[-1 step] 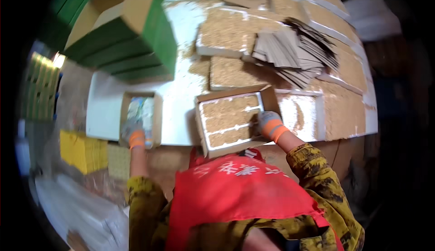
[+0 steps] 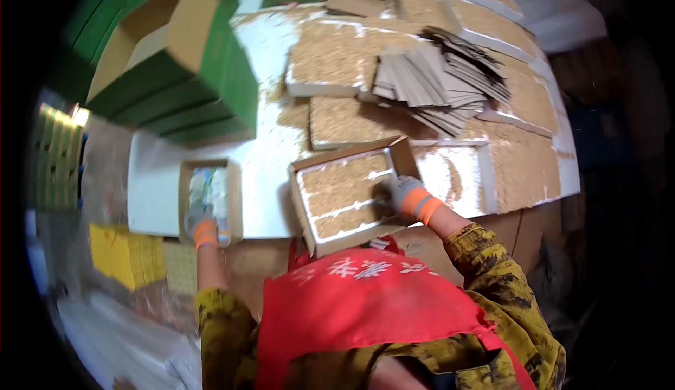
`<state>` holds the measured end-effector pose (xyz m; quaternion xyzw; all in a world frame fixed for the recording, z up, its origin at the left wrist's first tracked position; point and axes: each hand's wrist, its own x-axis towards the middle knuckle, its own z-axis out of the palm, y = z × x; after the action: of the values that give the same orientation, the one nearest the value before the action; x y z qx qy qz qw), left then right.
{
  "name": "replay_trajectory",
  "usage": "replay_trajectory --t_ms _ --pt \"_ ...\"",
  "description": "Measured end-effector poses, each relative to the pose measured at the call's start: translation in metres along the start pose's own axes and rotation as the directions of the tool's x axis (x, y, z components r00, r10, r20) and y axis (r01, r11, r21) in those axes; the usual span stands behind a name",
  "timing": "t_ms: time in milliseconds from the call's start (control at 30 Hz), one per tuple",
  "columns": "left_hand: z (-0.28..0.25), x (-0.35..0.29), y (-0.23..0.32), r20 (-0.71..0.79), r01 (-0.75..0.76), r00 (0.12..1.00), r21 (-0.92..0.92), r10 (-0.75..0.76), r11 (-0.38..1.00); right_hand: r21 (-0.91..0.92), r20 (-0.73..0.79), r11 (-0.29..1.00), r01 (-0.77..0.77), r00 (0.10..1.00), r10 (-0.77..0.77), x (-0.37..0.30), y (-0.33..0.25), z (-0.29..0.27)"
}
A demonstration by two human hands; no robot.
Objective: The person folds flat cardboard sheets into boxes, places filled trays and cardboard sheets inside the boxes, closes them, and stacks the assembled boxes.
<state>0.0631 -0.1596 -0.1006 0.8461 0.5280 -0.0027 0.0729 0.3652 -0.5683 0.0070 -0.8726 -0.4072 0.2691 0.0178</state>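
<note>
Grey-and-orange gloves (image 2: 418,203) cover both hands on my remote view. Right hand (image 2: 408,196): fingers partly curled, fingertips at the right part of the tan granular fill (image 2: 334,182); I cannot tell whether they grip anything. Left hand (image 2: 200,225): half closed at the near left corner of the small cardboard box (image 2: 235,200), beside packets (image 2: 209,186); I cannot confirm a hold. Open carton (image 2: 405,156): slightly rotated, at the front edge of the white table (image 2: 267,168); white strips divide its fill.

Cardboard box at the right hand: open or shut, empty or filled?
Open and filled: no lid covers the cardboard box; tan granular material spans its white tray; the right hand hides part.
</note>
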Motion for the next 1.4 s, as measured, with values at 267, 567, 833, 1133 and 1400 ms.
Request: replay_trajectory --t_ms 267,567,833,1133,1400 --pt "-0.014 0.008 -0.061 0.008 0.269 0.963 -0.111 -0.27 0.957 0.338 -0.755 0.94 0.036 0.606 0.248 0.013 0.141 -0.161" --pt "-0.007 0.0 -0.081 0.062 0.336 0.94 -0.334 -0.335 0.881 -0.399 -0.466 0.903 -0.162 0.884 -0.048 0.052 0.186 -0.17" --pt "0.023 0.017 -0.122 0.101 0.245 0.964 -0.693 -0.244 0.678 -0.466 -0.59 0.884 -0.037 0.758 -0.279 0.031 0.173 -0.15" --pt "-0.046 -0.021 -0.036 -0.078 0.03 0.877 -0.976 -0.474 0.216 0.039 -0.979 0.847 0.53 0.192 -0.075 0.002 0.122 -0.178" --pt "-0.104 -0.174 0.204 -0.26 -0.825 0.544 0.006 0.798 0.565 -0.354 -0.877 0.713 0.606 0.051 -0.478 -0.052 -0.024 -0.134"
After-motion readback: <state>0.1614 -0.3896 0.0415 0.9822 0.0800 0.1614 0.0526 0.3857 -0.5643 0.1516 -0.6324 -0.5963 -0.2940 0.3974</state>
